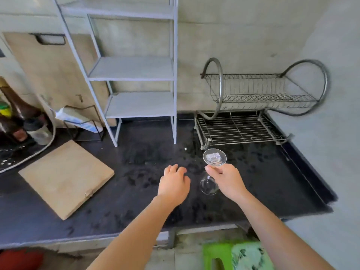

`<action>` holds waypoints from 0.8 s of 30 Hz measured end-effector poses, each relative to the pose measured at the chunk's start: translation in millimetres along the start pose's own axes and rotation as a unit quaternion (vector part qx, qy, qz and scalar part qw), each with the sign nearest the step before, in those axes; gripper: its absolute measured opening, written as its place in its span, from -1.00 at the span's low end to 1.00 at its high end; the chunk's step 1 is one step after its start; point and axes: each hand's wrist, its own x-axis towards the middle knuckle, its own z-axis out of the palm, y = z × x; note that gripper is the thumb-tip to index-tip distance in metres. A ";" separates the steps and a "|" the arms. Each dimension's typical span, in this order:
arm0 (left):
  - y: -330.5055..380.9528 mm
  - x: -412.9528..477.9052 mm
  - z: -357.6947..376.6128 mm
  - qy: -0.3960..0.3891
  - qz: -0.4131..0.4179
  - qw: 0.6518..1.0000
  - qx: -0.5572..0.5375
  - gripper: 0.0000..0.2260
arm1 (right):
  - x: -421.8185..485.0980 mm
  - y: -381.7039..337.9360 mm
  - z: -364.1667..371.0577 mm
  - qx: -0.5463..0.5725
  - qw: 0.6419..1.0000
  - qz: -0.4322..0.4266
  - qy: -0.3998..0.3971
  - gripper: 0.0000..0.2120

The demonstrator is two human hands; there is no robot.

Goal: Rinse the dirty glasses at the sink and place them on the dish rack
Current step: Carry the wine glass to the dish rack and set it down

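Note:
My right hand [227, 179] grips a clear stemmed glass [214, 157] by its stem, upside down: the round foot is up and the bowl hangs below, near the dark wet counter [148, 184]. The glass is just in front of the metal two-tier dish rack [237, 129], which stands against the wall at the back right and holds nothing. My left hand [174, 183] hovers beside the glass to its left, palm down, fingers loosely curled, holding nothing. No sink shows in this view.
A white shelf unit [136, 75] stands at the back centre. A wooden cutting board [66, 178] lies on the left of the counter, another leans on the wall. Bottles [15, 117] crowd the far left. A green stool [233, 256] sits below the counter edge.

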 end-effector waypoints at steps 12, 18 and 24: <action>52.1 167.5 15.5 -0.112 0.085 0.990 0.026 -0.56 | 147.8 41.8 -43.8 0.059 0.990 0.026 0.128 -0.70; 57.9 217.8 25.7 -0.147 0.102 0.984 0.024 -0.58 | 208.4 50.5 -41.4 0.107 0.987 0.009 0.119 -0.79; 51.8 235.0 27.9 -0.165 0.106 0.980 0.019 -0.63 | 265.5 58.6 -29.3 0.104 0.990 0.024 0.091 -0.82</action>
